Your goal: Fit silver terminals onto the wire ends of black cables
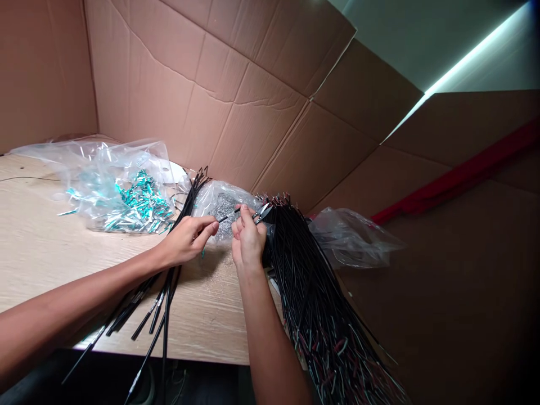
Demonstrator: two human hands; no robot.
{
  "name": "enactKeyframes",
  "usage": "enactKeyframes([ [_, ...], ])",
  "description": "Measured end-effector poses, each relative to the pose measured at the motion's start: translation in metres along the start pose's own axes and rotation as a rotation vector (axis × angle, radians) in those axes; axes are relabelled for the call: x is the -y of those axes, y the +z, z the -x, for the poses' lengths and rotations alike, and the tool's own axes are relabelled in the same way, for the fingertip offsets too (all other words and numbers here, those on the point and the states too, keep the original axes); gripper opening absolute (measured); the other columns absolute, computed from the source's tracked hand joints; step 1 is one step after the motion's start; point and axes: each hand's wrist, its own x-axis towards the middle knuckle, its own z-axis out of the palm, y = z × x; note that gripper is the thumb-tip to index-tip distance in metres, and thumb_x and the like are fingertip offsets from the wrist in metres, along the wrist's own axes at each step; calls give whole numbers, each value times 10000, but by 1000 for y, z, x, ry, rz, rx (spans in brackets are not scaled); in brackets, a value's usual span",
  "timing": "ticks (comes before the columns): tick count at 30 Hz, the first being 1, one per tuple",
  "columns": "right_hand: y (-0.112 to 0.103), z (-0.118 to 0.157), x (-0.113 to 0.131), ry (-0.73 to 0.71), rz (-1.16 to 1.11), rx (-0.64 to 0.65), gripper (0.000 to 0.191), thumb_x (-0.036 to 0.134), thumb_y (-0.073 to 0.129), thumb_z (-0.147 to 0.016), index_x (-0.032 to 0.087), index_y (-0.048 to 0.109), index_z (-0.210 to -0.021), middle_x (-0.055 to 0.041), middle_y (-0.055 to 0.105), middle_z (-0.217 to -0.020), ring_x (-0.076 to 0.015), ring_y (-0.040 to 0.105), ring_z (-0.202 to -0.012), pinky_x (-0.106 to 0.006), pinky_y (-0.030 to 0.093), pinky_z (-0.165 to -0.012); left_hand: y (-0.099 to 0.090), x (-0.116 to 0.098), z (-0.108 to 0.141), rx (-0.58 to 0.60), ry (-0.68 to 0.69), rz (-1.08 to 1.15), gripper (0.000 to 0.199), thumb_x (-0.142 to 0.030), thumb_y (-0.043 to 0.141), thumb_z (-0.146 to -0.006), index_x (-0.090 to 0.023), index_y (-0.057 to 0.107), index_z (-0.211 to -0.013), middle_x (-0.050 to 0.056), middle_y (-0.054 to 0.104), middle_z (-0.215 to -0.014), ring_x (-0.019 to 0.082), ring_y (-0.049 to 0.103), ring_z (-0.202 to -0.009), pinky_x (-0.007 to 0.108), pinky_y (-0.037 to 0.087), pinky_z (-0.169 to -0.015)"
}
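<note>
Between my two hands runs a short length of black cable. My left hand pinches its left end, and the fingertips of my right hand close on its right end. Small scissors are also held in my right hand, blades pointing up and right. Beneath my left forearm lie several loose black cables, reaching past the table's front edge. Just right of my right hand is a large bundle of black cables with red and white wire ends.
A clear bag with teal and silver pieces lies on the wooden table. Behind my hands is a bag of fine silvery bits. An empty-looking plastic bag is at right. Cardboard walls rise behind; a red strap crosses them.
</note>
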Motion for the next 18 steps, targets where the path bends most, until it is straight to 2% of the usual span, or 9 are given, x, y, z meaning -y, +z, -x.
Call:
enactKeyframes([
  [3, 5, 1, -1, -18, 7, -23, 329, 485, 777, -779, 189, 634, -787, 116, 227, -530, -84, 155, -471, -285, 162, -454, 3, 0, -3, 2, 26, 48, 366, -330, 392, -1041, -158, 536, -752, -27, 478, -638, 111, 409, -585, 246, 305, -604],
  [7, 3, -10, 4, -13, -57, -62, 300, 405, 814, -755, 188, 606, -757, 121, 252, -529, -72, 159, -464, -267, 167, -444, 4, 1, -4, 16, 49, 109, 353, -310, 390, -1043, -161, 508, -746, -25, 474, -649, 110, 408, -602, 248, 294, -602],
  [10, -16, -28, 27, -47, -84, -200, 275, 336, 812, -762, 188, 580, -750, 133, 238, -524, -57, 165, -445, -233, 171, -424, 2, 5, 3, 40, 60, 82, 357, -298, 390, -1046, -166, 472, -724, -36, 427, -628, 105, 380, -589, 256, 273, -603],
  [11, -24, -33, 37, -94, -75, -271, 278, 328, 807, -766, 190, 567, -737, 139, 220, -516, -54, 153, -439, -223, 164, -414, 1, 7, 5, 39, 53, 67, 354, -293, 388, -1047, -167, 469, -726, -40, 417, -623, 104, 374, -584, 259, 270, -605],
  [13, -42, -36, 59, -248, -33, -326, 270, 365, 786, -784, 184, 586, -759, 138, 238, -514, -52, 147, -437, -209, 160, -399, 0, 9, 9, 10, 28, 54, 338, -289, 381, -1051, -167, 493, -757, -42, 425, -623, 105, 383, -578, 263, 276, -611],
  [15, -57, -29, 73, -275, 87, -290, 302, 408, 808, -746, 168, 630, -791, 127, 313, -525, -44, 182, -428, -211, 158, -389, 2, 11, 11, -17, 9, 50, 314, -298, 386, -1054, -165, 535, -812, -38, 461, -636, 110, 418, -584, 265, 292, -621],
  [18, -76, -8, 77, -189, 412, -271, 367, 449, 854, -673, 149, 674, -785, 86, 464, -553, -43, 284, -417, -222, 194, -399, 4, 15, 10, -13, -8, 27, 304, -309, 403, -1054, -163, 567, -844, -32, 492, -639, 117, 456, -594, 269, 307, -636],
])
